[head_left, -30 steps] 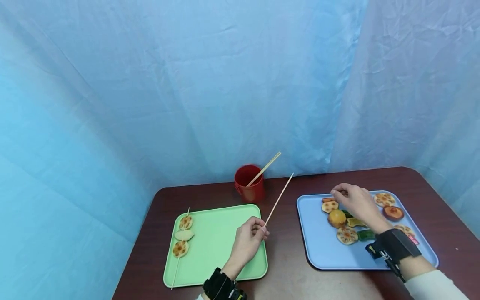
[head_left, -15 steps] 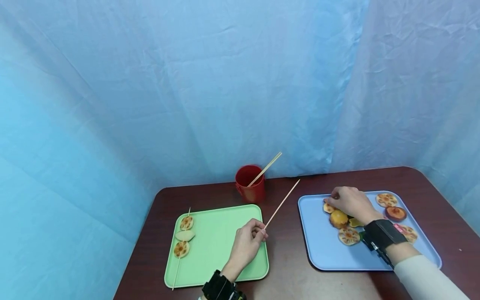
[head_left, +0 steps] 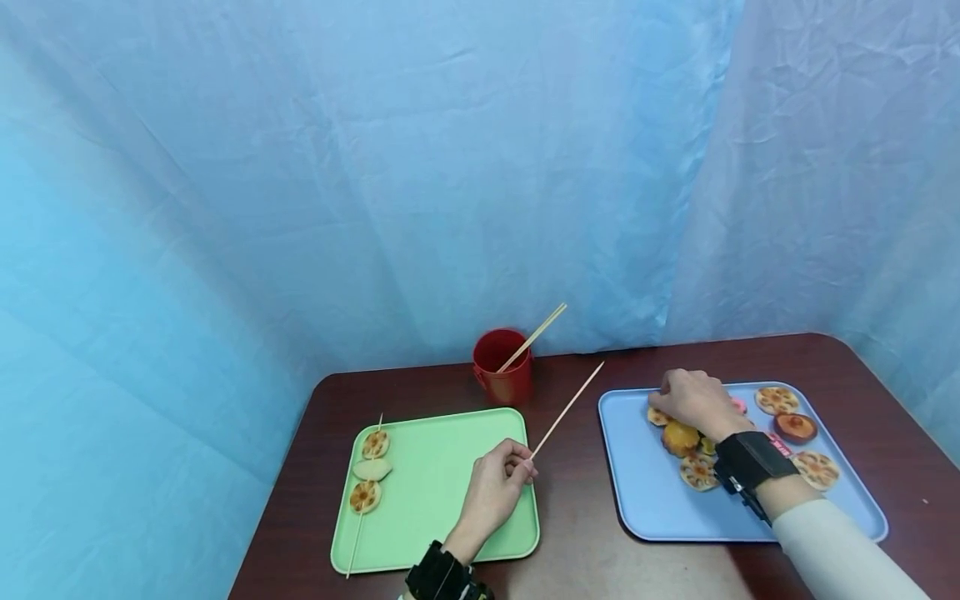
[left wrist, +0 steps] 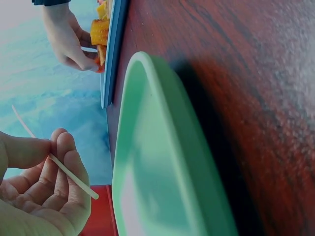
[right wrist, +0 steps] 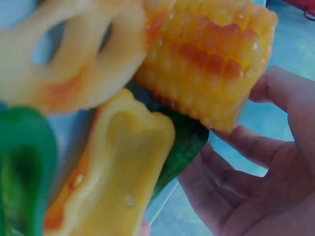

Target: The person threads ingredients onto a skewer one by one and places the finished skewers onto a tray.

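My left hand (head_left: pixel 495 487) pinches a thin wooden skewer (head_left: pixel 567 408) over the right side of the green tray (head_left: pixel 450 517). The skewer's tip points up and right; in the left wrist view its blunt end (left wrist: pixel 88 190) sticks out past the thumb and fingers. At the back left of the blue tray (head_left: pixel 652 512), my right hand (head_left: pixel 699 404) reaches down with fingertips at an orange-red food piece (left wrist: pixel 100 67), thumb and fingers drawn together on it. A grilled corn chunk (right wrist: pixel 211 59) hides those fingertips in the right wrist view. Beside it lie a yellow pepper piece (right wrist: pixel 123 172) and a lotus root slice (head_left: pixel 699 472).
On the green tray's left lies a loaded skewer with two lotus slices (head_left: pixel 365 497) and a pale piece (head_left: pixel 372 470) between them. A red cup (head_left: pixel 504 375) with skewers stands behind. More lotus slices (head_left: pixel 816 470) and a round brown-orange piece (head_left: pixel 795 427) occupy the blue tray's right side.
My right hand has lowered and shifted slightly left onto the back-left food pieces. The skewer in my left hand has tilted further right; that hand otherwise stays in place.
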`<state>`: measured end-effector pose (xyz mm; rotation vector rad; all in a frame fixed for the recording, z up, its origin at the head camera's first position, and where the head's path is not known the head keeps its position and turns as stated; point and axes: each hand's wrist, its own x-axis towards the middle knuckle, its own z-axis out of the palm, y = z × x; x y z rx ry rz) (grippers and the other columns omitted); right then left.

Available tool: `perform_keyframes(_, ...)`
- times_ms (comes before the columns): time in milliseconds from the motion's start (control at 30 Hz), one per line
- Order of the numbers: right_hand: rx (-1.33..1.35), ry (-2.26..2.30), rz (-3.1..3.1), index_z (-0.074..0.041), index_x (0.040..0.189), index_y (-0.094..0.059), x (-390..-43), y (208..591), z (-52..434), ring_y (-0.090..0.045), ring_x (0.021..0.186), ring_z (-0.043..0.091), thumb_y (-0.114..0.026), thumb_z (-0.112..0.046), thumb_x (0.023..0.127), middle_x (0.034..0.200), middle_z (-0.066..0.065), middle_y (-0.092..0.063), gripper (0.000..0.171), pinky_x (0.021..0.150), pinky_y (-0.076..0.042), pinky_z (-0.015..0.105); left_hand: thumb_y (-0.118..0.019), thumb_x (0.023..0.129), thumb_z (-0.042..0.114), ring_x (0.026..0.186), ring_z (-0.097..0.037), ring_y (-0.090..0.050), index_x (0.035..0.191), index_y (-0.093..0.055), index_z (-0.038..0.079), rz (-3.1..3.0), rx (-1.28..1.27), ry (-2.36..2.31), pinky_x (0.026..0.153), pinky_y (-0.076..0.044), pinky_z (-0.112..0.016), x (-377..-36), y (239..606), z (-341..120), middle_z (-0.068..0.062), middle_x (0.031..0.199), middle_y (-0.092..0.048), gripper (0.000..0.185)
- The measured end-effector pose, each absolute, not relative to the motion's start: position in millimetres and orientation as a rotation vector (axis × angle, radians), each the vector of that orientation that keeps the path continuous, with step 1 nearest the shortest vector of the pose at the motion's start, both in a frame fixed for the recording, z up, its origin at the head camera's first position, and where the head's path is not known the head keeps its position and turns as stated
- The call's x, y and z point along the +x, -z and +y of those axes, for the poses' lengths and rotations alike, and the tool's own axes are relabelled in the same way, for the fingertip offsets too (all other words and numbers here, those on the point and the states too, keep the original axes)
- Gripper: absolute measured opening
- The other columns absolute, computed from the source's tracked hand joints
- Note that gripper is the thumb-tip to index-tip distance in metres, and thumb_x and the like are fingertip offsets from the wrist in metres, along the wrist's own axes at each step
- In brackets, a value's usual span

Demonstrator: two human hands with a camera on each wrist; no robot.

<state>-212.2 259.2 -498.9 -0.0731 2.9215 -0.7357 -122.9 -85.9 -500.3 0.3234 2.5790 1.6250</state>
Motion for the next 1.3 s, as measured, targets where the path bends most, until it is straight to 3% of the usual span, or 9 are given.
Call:
perform_keyframes(267, -0.107, 0.746, 2.972, 0.007, 0.114, -0.069, -210.6, 503.9, 270.0, -0.051, 0.065, 0.020, -0.061, -0.027, 0.101, 0.091, 0.015, -0.067, 0.037, 0.059, -0.038, 0.035, -0.065, 0.097, -0.001, 0.073, -0.019, -0.072, 0.099, -0.068, -0.003, 2.585, 0.308, -1.633, 0.064, -0.054, -0.022, -120.9, 502.3, -87.7, -0.003, 0.080, -0.073, 0.005)
perform_keyframes(533, -0.136, 0.847, 3.049, 0.004, 0.112, -0.068, -201.7, 507.8, 275.5, -0.050, 0.062, 0.018, -0.058, -0.022, 0.104, 0.086, 0.010, -0.067, 0.029, 0.057, -0.038, 0.034, -0.065, 0.097, 0.000, 0.073, -0.016, -0.072, 0.099, -0.068, -0.003, 2.578, 0.301, -1.649, 0.065, -0.055, -0.022, -121.0, 502.6, -87.8, -0.001, 0.080, -0.072, 0.005)
perform_keyframes(667, -0.149, 0.884, 3.056, 0.001, 0.122, -0.064, -199.0, 507.0, 275.8, -0.046, 0.056, 0.019, -0.053, -0.016, 0.106, 0.082, 0.010, -0.061, 0.026, 0.054, -0.036, 0.034, -0.065, 0.097, 0.000, 0.073, -0.018, -0.073, 0.098, -0.067, -0.004, 2.583, 0.310, -1.649, 0.065, -0.055, -0.022, -120.6, 503.3, -88.4, -0.003, 0.080, -0.073, 0.004)
perform_keyframes(800, -0.180, 0.855, 3.066, -0.002, 0.125, -0.065, -198.7, 507.0, 275.2, -0.044, 0.056, 0.019, -0.049, -0.011, 0.107, 0.089, 0.015, -0.063, 0.025, 0.054, -0.035, 0.034, -0.065, 0.097, 0.000, 0.073, -0.019, -0.073, 0.098, -0.067, -0.004, 2.580, 0.301, -1.641, 0.064, -0.054, -0.022, -120.6, 503.0, -88.4, -0.003, 0.080, -0.073, 0.005)
perform_keyframes(900, -0.171, 0.843, 3.071, 0.000, 0.122, -0.065, -199.4, 507.9, 275.7, -0.047, 0.061, 0.019, -0.051, -0.012, 0.107, 0.102, 0.018, -0.067, 0.023, 0.056, -0.036, 0.035, -0.065, 0.098, 0.001, 0.073, -0.018, -0.073, 0.099, -0.067, -0.004, 2.580, 0.293, -1.642, 0.064, -0.054, -0.022, -120.8, 503.2, -88.5, -0.002, 0.080, -0.073, 0.005)
perform_keyframes(1300, -0.091, 1.047, 3.032, 0.008, 0.123, -0.058, -190.6, 496.2, 284.9, -0.053, 0.068, 0.022, -0.060, -0.011, 0.101, 0.100, 0.022, -0.066, 0.030, 0.057, -0.042, 0.034, -0.065, 0.097, 0.000, 0.070, -0.013, -0.070, 0.098, -0.068, -0.004, 2.578, 0.312, -1.646, 0.063, -0.053, -0.022, -117.1, 503.5, -87.4, -0.006, 0.080, -0.073, 0.005)
